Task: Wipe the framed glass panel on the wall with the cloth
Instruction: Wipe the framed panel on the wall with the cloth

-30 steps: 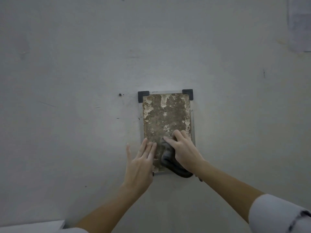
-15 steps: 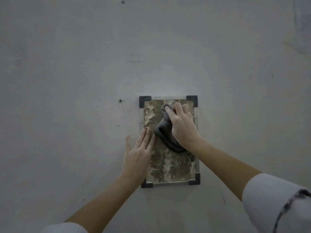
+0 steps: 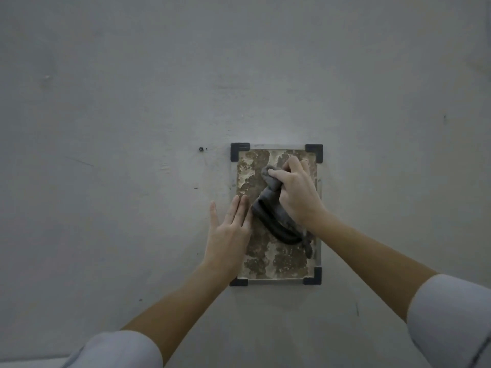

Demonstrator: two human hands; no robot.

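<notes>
A framed glass panel [image 3: 276, 264] was seen fixed upright on a grey wall [image 3: 132, 102], just right of the frame's centre, with four dark corner clips [image 3: 240, 151]. Behind the glass, a mottled brown and pale patchy surface was visible. A dark grey cloth [image 3: 268, 208] was bunched against the panel's upper and middle part, one fold trailing down toward the lower right.

The right hand [image 3: 297, 192] was curled over the cloth near the panel's upper right, its grip closed around the fabric, with the forearm running down to the lower right of the frame and ending in a pale sleeve [image 3: 451, 322]. The left hand [image 3: 228, 235] was laid flat over the panel's left edge, fingers straight and held loosely together, nothing grasped. A small dark screw [image 3: 201, 149] was seen in the wall left of the panel's top.
</notes>
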